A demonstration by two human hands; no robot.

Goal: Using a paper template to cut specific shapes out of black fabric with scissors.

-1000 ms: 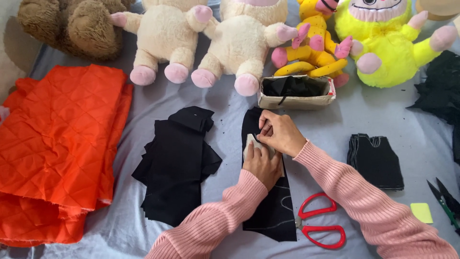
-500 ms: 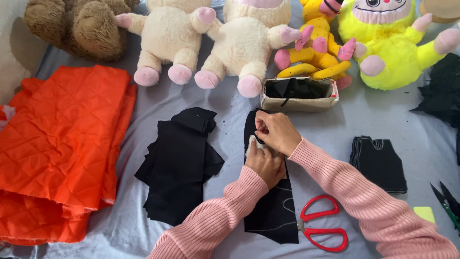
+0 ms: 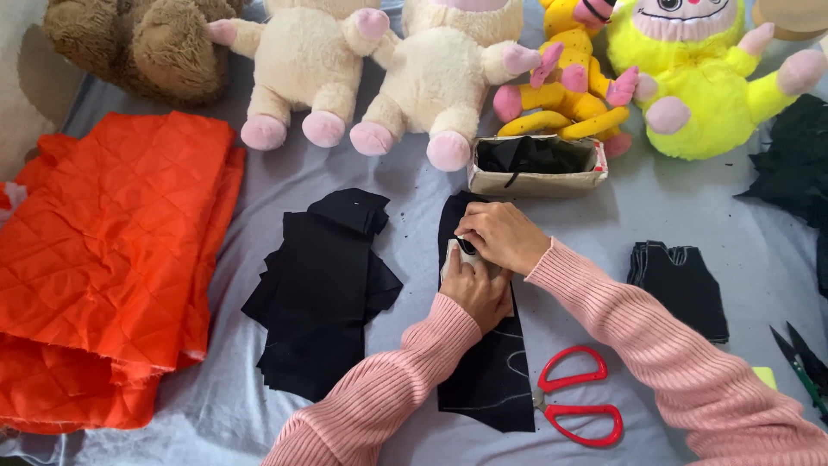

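A long strip of black fabric [image 3: 492, 380] with pale drawn lines lies on the grey sheet [image 3: 414, 185]. My left hand [image 3: 476, 289] presses flat on a whitish template [image 3: 450, 255] lying on the strip. My right hand [image 3: 500, 235] sits just above it, fingers pinched on a small dark marking tool at the template's top edge. Both arms wear pink ribbed sleeves. Red-handled scissors [image 3: 580, 407] lie closed right beside the strip's lower end.
A pile of black fabric pieces [image 3: 323, 289] lies left of the strip; folded orange quilted cloth [image 3: 103, 259] fills the far left. A small cardboard box [image 3: 535, 166] and several plush toys [image 3: 448, 65] line the back. A small black garment [image 3: 677, 285] and snips [image 3: 802, 362] lie right.
The hands stay on the template and strip; my right hand has shifted only slightly. The view has moved a little.
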